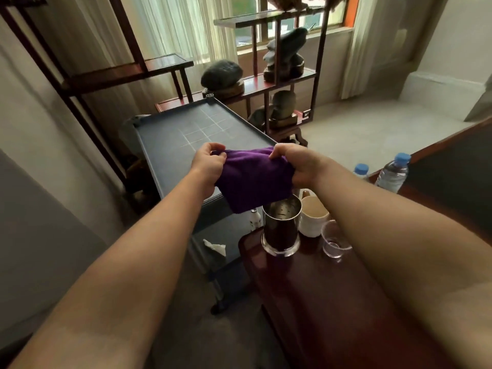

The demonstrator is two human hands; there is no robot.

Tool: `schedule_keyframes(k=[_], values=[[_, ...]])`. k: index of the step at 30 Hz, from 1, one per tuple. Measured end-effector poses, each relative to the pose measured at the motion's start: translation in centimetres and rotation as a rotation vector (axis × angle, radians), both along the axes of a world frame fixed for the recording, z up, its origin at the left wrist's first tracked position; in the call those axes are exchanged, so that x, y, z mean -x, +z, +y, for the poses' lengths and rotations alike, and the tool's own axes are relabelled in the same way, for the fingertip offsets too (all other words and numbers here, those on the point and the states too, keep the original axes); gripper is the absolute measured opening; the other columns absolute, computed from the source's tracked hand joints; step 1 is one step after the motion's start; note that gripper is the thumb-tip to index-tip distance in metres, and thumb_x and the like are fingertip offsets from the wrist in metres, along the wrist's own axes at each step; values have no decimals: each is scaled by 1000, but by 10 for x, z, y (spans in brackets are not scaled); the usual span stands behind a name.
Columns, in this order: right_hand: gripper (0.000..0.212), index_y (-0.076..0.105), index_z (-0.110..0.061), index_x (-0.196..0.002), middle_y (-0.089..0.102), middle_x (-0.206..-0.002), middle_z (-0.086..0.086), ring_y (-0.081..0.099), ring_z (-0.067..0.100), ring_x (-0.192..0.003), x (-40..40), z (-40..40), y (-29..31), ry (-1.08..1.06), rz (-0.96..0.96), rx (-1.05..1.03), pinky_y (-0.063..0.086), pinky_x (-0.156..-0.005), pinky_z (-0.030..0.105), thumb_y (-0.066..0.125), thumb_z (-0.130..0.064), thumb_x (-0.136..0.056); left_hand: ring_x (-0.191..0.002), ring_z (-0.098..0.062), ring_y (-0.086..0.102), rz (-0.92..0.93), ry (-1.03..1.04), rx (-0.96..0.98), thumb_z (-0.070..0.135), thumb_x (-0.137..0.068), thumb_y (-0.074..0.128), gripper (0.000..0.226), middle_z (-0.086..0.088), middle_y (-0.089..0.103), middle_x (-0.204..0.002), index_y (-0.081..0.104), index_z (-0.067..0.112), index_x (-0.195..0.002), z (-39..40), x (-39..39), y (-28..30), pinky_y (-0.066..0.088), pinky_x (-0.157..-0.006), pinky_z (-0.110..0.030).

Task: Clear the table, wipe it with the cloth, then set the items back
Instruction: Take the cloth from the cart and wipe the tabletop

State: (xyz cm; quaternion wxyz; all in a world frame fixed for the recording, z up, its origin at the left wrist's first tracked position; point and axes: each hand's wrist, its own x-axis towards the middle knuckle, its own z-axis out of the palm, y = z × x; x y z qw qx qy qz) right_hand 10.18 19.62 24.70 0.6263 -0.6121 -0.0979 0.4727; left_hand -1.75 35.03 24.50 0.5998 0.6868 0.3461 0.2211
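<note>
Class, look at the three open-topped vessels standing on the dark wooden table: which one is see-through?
The small clear cup, rightmost and nearest the camera. The white cup is opaque, and the metal cup is shiny steel.

Shelf: dark wooden display rack point(316, 75), set before the window.
Stones: grey rocks point(221, 73) mounted on wooden bases.
Curtain: pale sheer fabric point(170, 25).

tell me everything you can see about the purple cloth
The purple cloth is deep violet, soft and slightly fuzzy, like microfibre or terry. It is bunched and folded, not spread flat, and held in the air between both hands: the left hand pinches its upper left edge, the right hand grips its upper right side. Its lower part hangs loose in front of the dark tray table's near end. Only the hands touch it, as far as shows.
</note>
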Motion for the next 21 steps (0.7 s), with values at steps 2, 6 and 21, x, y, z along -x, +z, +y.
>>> schedule_keyframes(k=[2,6,21], values=[[43,62,-18,-121,67,-114,17,65,34,-101,0,-21,0,-17,-4,-37,50,-93,51,59,-14,-79,-99,-24,55,-21,-36,20,6,-99,50,17,-7,58,-111,57,19,-107,-17,-4,5,52,-93,-43],[33,66,-12,-112,69,-104,16,67,30,-92,3,-70,-1,41,-62,-107,52,-91,47,68,-15,-78,-101,-26,58,-64,-135,90,3,-98,52,19,-10,59,-109,56,17,-110,-61,-15,9,52,-96,-45],[20,63,-8,-105,71,-75,9,67,20,-62,33,-291,-37,-636,-103,97,52,-54,27,55,-10,-86,-92,-24,59,116,-746,232,-2,-99,46,33,-13,60,-113,53,9,-129,-255,-88,-30,53,-86,-41]])
